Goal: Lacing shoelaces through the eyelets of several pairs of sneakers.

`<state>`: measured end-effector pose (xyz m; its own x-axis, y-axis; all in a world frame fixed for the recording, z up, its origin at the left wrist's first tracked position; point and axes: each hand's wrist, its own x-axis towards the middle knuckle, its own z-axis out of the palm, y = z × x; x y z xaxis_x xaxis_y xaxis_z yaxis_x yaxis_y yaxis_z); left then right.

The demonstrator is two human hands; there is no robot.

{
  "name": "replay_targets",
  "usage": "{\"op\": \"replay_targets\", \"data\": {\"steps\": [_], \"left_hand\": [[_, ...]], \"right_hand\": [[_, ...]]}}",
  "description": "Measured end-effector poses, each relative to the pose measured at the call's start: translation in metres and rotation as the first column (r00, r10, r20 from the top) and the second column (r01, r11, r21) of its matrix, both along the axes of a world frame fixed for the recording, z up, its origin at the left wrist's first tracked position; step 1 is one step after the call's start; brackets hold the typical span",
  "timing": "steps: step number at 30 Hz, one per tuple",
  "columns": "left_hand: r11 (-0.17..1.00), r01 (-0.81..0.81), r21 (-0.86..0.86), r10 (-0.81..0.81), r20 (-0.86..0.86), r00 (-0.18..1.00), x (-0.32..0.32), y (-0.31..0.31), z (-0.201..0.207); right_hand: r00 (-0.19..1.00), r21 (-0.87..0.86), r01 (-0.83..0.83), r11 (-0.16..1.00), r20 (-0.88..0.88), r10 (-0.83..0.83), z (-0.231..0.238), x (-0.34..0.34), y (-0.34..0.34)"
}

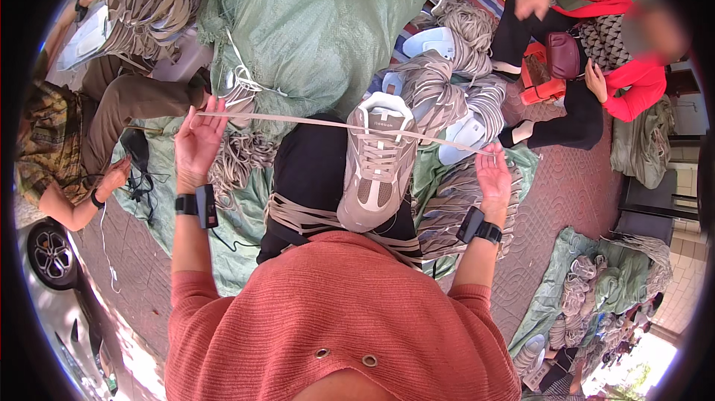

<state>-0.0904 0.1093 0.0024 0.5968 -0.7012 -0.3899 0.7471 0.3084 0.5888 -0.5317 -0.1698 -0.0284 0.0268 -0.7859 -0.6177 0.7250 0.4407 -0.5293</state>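
A beige-grey sneaker [366,204] rests on my lap, toe toward me, with laces crossing its front. A flat beige shoelace [298,119] is stretched taut across the shoe near its tongue. At its left end, my left hand [199,144] grips the lace at the fingertips, palm turned up. My right hand [493,177] has the other end at its fingertips, lower and to the right. Whether the lace passes through the top eyelets is too small to tell. More laces [320,215] lie looped around my black-clad thighs.
A large green woven sack [313,21] stands ahead. Bundled laces [242,159] and shoe uppers [465,204] lie on green sheeting at both sides. One person [52,133] sits at left, another in a red sleeve [637,99] at right. A car wheel [51,253] shows lower left.
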Motion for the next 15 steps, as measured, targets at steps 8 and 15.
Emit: {"op": "replay_targets", "data": {"steps": [8, 15], "left_hand": [[0.963, 0.247, 0.111, -0.258, 0.098, 0.961, -0.055, -0.047, -0.058], [0.905, 0.232, 0.356, -0.418, 0.652, 0.632, -0.111, -0.108, -0.051]], "right_hand": [[0.876, -0.305, -0.446, 0.842, -0.341, 0.340, -0.025, 0.024, -0.017], [0.393, -0.367, -0.919, 0.148, -0.889, 0.236, -0.003, 0.134, 0.013]]}}
